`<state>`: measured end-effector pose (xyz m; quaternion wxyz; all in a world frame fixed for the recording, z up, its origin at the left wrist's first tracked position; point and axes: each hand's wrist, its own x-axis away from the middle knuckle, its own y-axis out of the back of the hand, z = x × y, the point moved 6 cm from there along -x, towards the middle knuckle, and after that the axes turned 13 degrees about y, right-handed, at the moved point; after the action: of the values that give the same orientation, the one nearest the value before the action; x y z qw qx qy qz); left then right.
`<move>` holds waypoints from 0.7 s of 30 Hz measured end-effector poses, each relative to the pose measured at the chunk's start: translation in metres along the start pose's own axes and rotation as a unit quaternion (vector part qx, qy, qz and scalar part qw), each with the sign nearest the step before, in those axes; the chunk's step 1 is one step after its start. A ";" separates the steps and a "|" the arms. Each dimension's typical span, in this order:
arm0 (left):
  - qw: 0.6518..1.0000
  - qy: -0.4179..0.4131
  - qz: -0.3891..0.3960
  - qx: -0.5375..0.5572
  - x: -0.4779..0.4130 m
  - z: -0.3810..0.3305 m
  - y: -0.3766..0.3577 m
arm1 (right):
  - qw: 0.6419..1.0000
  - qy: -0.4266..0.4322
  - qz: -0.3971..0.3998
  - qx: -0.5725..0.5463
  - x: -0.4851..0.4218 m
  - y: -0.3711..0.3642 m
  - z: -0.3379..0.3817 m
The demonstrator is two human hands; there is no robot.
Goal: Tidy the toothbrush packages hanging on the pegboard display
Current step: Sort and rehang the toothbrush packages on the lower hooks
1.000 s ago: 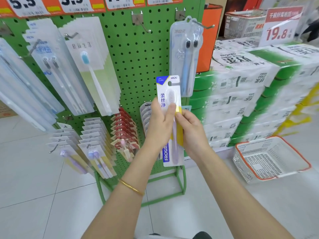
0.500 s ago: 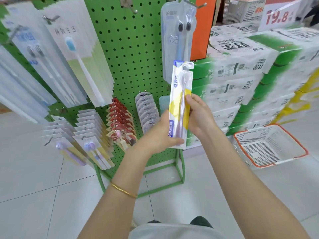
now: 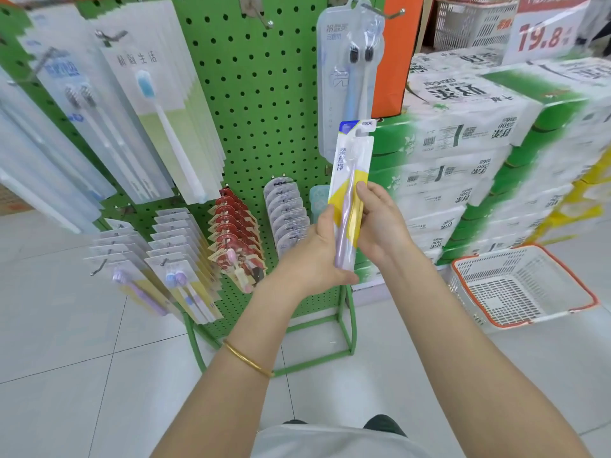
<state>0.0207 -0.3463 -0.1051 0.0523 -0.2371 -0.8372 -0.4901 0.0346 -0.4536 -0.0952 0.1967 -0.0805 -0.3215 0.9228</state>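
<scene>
Yellow toothbrush package has tilted in left hand

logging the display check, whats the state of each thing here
yellow toothbrush package, not hung, upright, held in the air
left hand, grips its lower half
right hand, holds its right edge
twin toothbrush pack, hanging on the top right hook
top middle hook, bare

The green pegboard, standing on the tiled floor, carries hanging toothbrush packages.
</scene>
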 end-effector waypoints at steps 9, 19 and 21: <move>0.992 0.011 0.074 0.097 -0.005 0.003 -0.002 | 0.992 -0.027 0.053 0.112 -0.002 -0.008 -0.005; 0.917 0.090 0.119 0.369 -0.012 0.014 0.008 | 0.969 0.047 0.087 0.226 -0.007 -0.005 0.009; 0.911 0.085 0.114 0.387 -0.016 0.011 0.019 | 0.969 0.042 0.105 0.219 -0.006 -0.006 0.011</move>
<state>0.0445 -0.3344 -0.1009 0.2660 -0.2496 -0.9210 -0.1364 0.0389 -0.4576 -0.0826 0.1253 -0.1077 -0.0928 0.9819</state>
